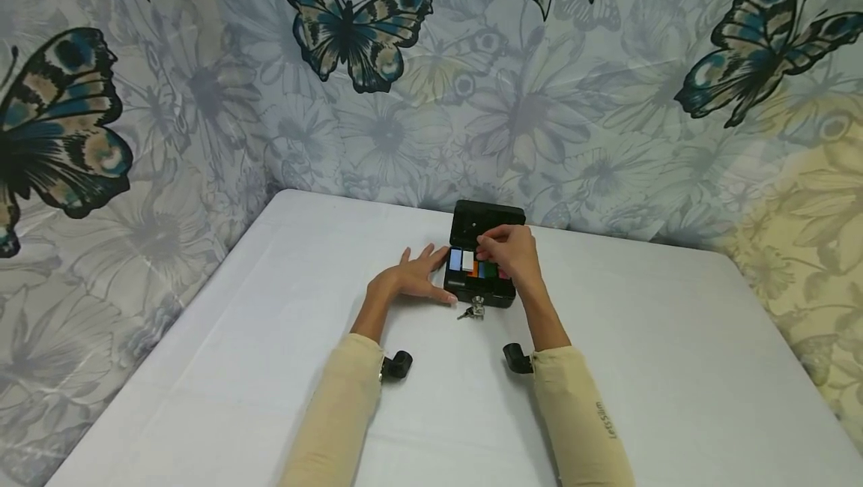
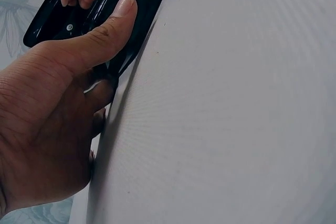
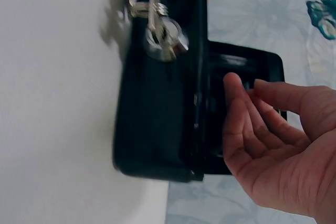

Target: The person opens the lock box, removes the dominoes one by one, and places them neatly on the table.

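Note:
A small black cash box [image 1: 480, 294] stands at the back of the table with its lid [image 1: 488, 219] raised. Its lock and keys [image 1: 475, 310] hang at the front. Inside are a pale blue piece [image 1: 455, 259], a white piece [image 1: 468, 261] and several orange, blue, green and reddish pieces. My left hand [image 1: 413, 277] lies at the box's left side, fingers spread, its straight thumb [image 2: 113, 24] along the box edge. Over the open box hangs my right hand [image 1: 514, 253], thumb and fingertips [image 3: 233, 82] brought together; I cannot tell if something small is between them.
The white table [image 1: 303, 262] runs up to a wall [image 1: 391, 135] with flower and butterfly prints, right behind the box. Black wrist cameras stick out inward from both beige sleeves, the left camera [image 1: 396, 365] and the right camera [image 1: 517, 359].

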`<action>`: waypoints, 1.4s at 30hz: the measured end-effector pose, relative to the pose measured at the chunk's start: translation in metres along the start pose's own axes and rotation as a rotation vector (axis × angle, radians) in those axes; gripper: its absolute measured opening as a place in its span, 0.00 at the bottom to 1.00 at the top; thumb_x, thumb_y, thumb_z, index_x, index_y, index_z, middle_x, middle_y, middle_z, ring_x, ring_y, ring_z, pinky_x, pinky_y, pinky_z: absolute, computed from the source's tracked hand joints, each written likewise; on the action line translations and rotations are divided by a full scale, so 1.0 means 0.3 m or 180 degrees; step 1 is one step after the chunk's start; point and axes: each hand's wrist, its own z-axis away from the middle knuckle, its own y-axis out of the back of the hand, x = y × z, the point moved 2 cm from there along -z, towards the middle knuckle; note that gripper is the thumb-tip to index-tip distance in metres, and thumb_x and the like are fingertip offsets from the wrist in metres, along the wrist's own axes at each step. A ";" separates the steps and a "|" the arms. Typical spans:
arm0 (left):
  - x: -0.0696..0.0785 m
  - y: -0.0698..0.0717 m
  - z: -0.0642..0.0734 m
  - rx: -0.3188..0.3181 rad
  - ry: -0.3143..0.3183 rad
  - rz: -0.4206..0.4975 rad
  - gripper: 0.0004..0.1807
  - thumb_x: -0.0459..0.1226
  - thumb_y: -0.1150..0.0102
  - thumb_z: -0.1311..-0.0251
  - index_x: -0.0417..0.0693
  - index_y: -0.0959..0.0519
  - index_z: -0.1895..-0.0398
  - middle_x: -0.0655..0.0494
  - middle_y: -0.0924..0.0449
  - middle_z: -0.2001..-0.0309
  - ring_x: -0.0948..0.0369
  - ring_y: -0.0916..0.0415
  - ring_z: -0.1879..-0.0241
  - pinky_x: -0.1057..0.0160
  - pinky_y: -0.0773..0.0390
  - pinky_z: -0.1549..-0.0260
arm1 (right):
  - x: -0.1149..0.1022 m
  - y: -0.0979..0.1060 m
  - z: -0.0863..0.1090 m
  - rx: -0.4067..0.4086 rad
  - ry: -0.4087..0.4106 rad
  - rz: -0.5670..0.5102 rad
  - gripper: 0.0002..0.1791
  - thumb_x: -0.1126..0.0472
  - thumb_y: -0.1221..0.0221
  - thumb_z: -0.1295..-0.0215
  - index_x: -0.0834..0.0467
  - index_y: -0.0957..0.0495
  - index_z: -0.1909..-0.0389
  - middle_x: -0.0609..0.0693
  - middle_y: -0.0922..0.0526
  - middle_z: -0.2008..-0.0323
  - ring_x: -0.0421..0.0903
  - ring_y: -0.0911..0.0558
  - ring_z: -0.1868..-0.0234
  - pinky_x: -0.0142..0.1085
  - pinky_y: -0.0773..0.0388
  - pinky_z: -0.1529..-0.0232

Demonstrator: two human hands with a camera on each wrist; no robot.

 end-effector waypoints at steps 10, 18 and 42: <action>0.000 -0.001 0.000 -0.0007 -0.0037 0.0007 0.59 0.65 0.40 0.56 0.58 0.63 0.27 0.48 0.65 0.28 0.56 0.68 0.29 0.48 0.75 0.35 | 0.021 -0.041 -0.007 0.0189 0.0080 0.0261 0.07 0.62 0.39 0.42 0.63 0.20 0.67 0.55 0.17 0.75 0.51 0.16 0.73 0.51 0.23 0.77; 0.002 -0.001 0.001 -0.0003 -0.0044 -0.0020 0.59 0.64 0.40 0.56 0.57 0.62 0.27 0.48 0.64 0.28 0.56 0.67 0.29 0.48 0.74 0.35 | 0.015 -0.051 -0.002 0.0271 0.0233 0.0772 0.06 0.64 0.39 0.43 0.63 0.19 0.68 0.55 0.17 0.75 0.52 0.17 0.74 0.40 0.23 0.75; 0.004 0.001 0.006 -0.0001 -0.0030 -0.0067 0.58 0.65 0.42 0.56 0.58 0.63 0.27 0.49 0.63 0.28 0.56 0.68 0.29 0.47 0.73 0.35 | 0.000 -0.094 0.028 0.0288 0.0428 0.1298 0.05 0.65 0.36 0.47 0.62 0.19 0.70 0.53 0.18 0.75 0.46 0.20 0.76 0.40 0.23 0.73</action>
